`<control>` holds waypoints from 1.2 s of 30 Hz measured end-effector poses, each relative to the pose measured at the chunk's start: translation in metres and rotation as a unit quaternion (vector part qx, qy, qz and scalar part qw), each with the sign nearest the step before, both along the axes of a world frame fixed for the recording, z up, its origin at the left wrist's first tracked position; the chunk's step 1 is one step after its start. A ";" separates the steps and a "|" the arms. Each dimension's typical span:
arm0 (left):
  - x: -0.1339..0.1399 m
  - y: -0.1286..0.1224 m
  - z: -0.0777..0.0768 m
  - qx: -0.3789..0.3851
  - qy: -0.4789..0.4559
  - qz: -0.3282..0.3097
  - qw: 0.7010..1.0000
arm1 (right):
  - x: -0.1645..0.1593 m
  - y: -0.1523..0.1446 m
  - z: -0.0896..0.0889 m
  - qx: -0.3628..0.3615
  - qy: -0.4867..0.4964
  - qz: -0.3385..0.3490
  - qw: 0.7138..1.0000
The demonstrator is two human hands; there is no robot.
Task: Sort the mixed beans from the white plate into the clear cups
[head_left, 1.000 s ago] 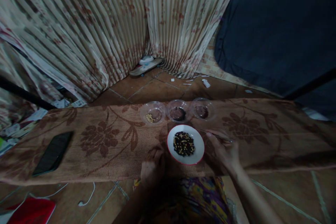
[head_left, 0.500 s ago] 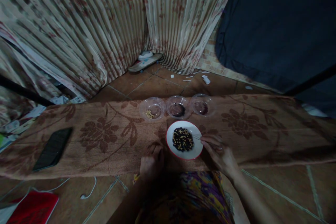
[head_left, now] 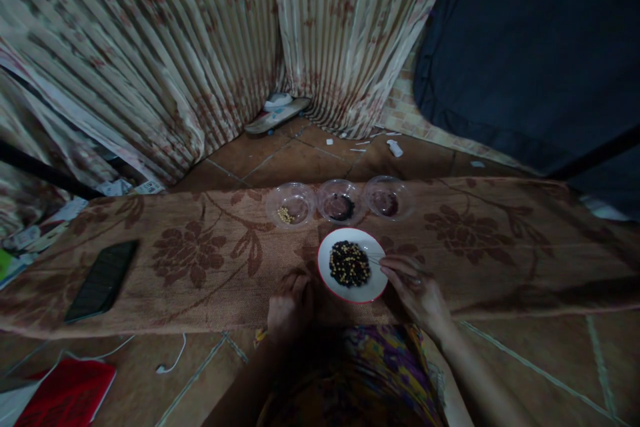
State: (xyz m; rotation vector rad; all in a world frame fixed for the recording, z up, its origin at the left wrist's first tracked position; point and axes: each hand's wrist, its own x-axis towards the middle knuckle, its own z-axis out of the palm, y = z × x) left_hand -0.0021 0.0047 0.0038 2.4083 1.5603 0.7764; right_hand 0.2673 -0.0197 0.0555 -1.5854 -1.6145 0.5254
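Observation:
A white plate (head_left: pixel 327 283) with a red rim lies before me, heaped with mixed black and yellow beans (head_left: pixel 349 263). At its right edge my right hand (head_left: pixel 413 287) pinches thin metal tweezers (head_left: pixel 374 258), their tips pointing left to the pile. My left hand (head_left: pixel 290 303) rests on the cloth left of the plate, its fingers curled with nothing visible in them. Behind the plate stand three clear bowls in a row: the left bowl (head_left: pixel 305 197) has some yellow beans, the middle bowl (head_left: pixel 327 197) black beans, and the right bowl (head_left: pixel 403 197) dark reddish beans.
A brown flowered cloth (head_left: pixel 225 300) covers the long narrow table. A dark phone or tablet (head_left: pixel 103 280) lies on its left part. Beyond are striped curtains (head_left: pixel 210 47), a skateboard (head_left: pixel 277 117) and white scraps on the tiled floor. A red bag (head_left: pixel 70 393) and a white cable lie lower left.
The view has shifted very slightly. My right hand keeps the tweezers at the plate's right side, and my left hand stays in place.

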 end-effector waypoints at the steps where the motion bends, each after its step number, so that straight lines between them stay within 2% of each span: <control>1: 0.000 0.000 0.000 -0.001 0.000 -0.001 1.000 | 0.000 0.000 0.000 -0.001 0.002 0.000 1.000; 13: 0.000 -0.001 0.000 -0.015 -0.002 0.001 1.000 | 0.002 -0.001 -0.001 0.012 0.024 -0.010 1.000; 22: -0.001 0.000 0.000 -0.016 -0.006 -0.010 1.000 | 0.004 0.001 -0.001 0.009 0.068 -0.046 0.997; 26: -0.001 0.000 -0.003 -0.009 -0.002 -0.008 1.000 | -0.001 0.021 0.006 0.033 0.117 -0.086 0.989; 29: -0.001 0.000 -0.004 0.003 -0.002 -0.004 1.000 | -0.010 0.052 0.017 0.084 0.151 -0.108 0.979; 33: -0.002 -0.001 -0.004 0.014 0.006 -0.001 1.000 | -0.023 0.089 0.030 0.130 0.163 -0.102 0.973; 36: -0.001 -0.001 -0.003 0.018 0.014 0.001 1.000 | -0.026 0.091 0.031 0.142 0.157 -0.109 0.971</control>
